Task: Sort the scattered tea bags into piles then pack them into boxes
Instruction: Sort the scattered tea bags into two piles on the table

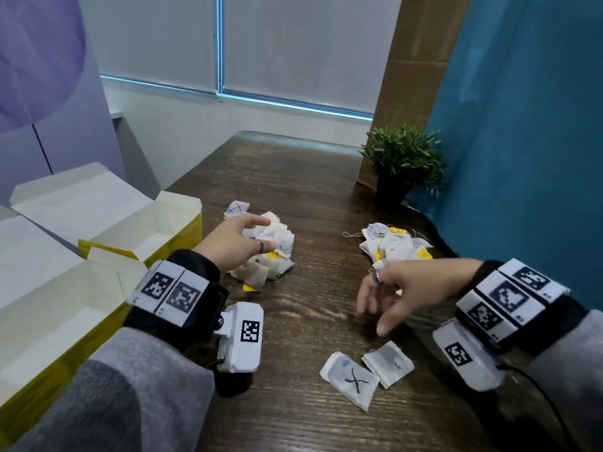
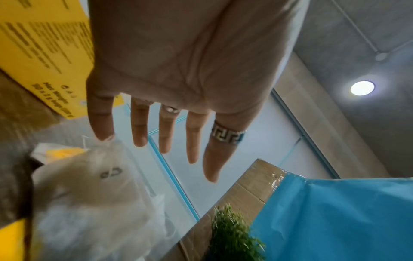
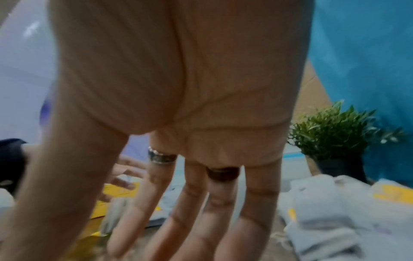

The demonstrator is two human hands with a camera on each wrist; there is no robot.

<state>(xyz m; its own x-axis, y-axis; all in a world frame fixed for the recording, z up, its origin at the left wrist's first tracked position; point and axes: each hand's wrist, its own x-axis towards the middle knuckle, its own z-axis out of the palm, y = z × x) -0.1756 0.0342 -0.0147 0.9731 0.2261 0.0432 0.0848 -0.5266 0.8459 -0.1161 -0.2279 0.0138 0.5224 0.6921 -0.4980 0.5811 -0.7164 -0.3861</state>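
Note:
Two heaps of white paper tea bags lie on the dark wooden table (image 1: 326, 190). My left hand (image 1: 262, 233) hovers over the left pile (image 1: 277, 256) with straight, spread fingers (image 2: 166, 134) and holds nothing; the little finger brushes a bag (image 2: 89, 185). The right pile (image 1: 396, 246), with yellow tags, lies just beyond my right hand (image 1: 372, 318). That hand is empty, its fingers (image 3: 190, 211) spread and pointing down at the table. Two loose tea bags, one marked with an X (image 1: 349, 380) and one beside it (image 1: 388, 367), lie just below it near the front edge.
Two open yellow boxes with white insides stand at the left, one farther (image 1: 163, 230) and one nearer (image 1: 49, 305). A small potted plant (image 1: 401, 164) stands at the back right against cardboard and a blue cloth (image 1: 522, 158).

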